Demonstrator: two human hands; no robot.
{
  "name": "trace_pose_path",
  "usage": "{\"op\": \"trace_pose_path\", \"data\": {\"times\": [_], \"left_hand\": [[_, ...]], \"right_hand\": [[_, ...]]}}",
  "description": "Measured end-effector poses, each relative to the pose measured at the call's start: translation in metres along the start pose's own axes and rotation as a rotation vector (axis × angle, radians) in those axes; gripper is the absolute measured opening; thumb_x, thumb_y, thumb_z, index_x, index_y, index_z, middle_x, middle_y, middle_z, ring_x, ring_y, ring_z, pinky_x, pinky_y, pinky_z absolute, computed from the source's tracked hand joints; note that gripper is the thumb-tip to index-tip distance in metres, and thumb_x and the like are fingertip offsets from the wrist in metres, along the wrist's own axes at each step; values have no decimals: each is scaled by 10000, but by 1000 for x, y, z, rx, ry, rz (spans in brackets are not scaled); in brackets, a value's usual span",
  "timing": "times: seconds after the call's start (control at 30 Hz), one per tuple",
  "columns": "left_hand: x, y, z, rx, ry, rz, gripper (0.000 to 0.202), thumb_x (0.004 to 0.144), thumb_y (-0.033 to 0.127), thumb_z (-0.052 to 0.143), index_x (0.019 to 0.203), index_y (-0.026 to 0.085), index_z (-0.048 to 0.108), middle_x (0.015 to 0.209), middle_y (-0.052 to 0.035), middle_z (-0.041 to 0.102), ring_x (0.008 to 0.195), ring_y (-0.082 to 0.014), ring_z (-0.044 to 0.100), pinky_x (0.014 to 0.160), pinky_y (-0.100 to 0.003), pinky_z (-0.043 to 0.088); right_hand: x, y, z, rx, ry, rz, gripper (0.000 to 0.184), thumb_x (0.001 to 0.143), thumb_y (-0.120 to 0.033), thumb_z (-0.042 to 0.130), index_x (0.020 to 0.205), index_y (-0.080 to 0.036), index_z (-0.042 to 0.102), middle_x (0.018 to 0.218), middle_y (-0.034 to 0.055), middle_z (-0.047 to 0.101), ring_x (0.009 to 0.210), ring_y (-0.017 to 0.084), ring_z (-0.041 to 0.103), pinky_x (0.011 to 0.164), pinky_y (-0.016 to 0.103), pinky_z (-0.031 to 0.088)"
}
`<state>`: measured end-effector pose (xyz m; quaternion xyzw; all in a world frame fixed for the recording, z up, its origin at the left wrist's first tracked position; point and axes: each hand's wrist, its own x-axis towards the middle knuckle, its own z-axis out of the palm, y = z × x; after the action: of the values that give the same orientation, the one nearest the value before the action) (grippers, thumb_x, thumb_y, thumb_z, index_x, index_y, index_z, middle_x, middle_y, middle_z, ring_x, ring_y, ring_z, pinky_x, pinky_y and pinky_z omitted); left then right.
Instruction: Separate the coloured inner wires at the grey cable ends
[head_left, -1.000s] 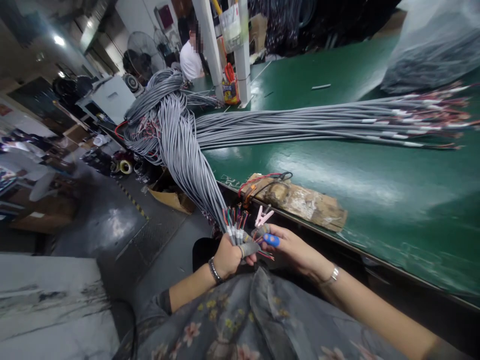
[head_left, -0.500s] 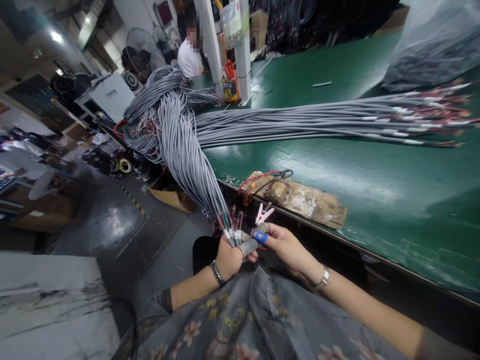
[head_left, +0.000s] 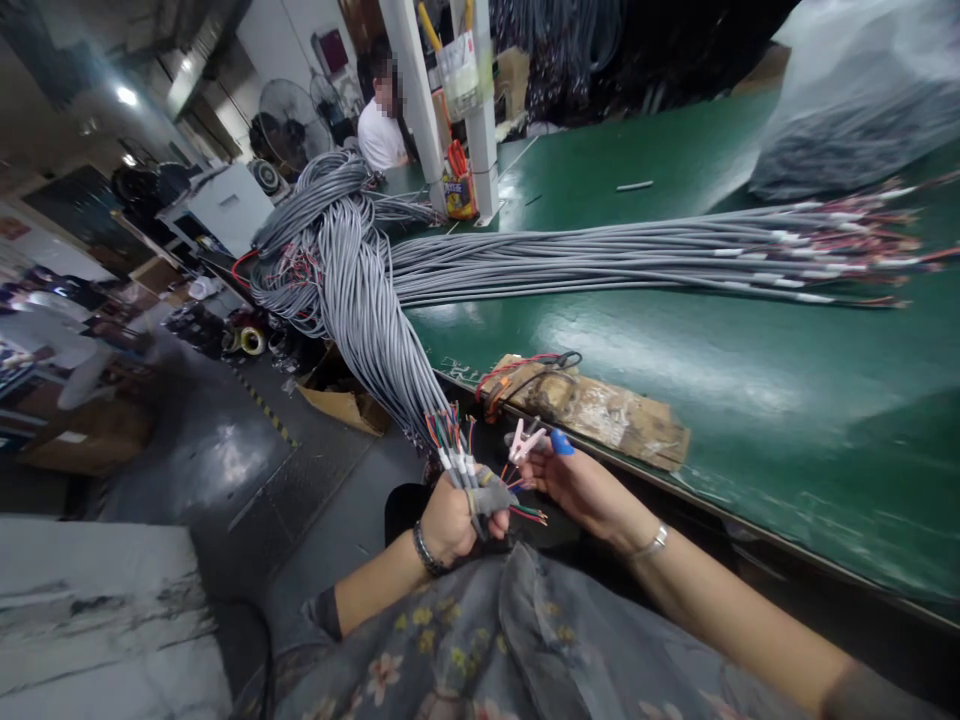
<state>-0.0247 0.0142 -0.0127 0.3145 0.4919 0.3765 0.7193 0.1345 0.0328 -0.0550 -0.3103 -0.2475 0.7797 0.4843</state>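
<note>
Cables, clamped in my left hand fingers, could slip under their weight; right hand at clip, grip unclear.

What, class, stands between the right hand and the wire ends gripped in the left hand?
A pink clip, close by the right hand, sits between it and the wire ends that the left hand grips.
</note>
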Motion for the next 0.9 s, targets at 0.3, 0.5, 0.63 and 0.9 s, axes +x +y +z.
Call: {"op": "trace_pose_path", "data": {"times": [0.3, 0.5, 0.63, 0.9], "left_hand": [[11, 2, 9, -27, -34, -57, 318, 433, 331, 777, 491, 142, 529, 367, -2, 538, 276, -72, 423, 304, -173, 284], [10, 1, 9, -13, -33, -66, 315, 426, 330, 771, 491, 142, 527, 363, -5, 530, 280, -76, 426, 311, -182, 293], [10, 1, 9, -6, -35, -57, 307, 443, 329, 766, 487, 147, 522, 367, -1, 532, 280, -78, 428, 311, -184, 297], [10, 1, 6, -23, -26, -57, 281, 452, 321, 753, 520, 146, 544, 367, 7, 524, 283, -77, 416, 312, -187, 289]], "right_hand": [[11, 1, 20, -88, 72, -121, 519, 609, -704, 670, 704, -195, 693, 648, 27, 635, 603, 157, 541, 608, 292, 450], [12, 6, 19, -107, 121, -169, 534, 687, -720, 582, 789, -208, 693, 726, 38, 670, 659, 182, 575, 644, 317, 473], [13, 6, 22, -65, 70, -106, 569, 600, -728, 654, 817, -204, 699, 708, 36, 665, 605, 170, 561, 612, 312, 469], [10, 11, 15, -167, 136, -205, 527, 678, -742, 565, 717, -230, 684, 706, 35, 663, 656, 192, 564, 674, 335, 469]]}}
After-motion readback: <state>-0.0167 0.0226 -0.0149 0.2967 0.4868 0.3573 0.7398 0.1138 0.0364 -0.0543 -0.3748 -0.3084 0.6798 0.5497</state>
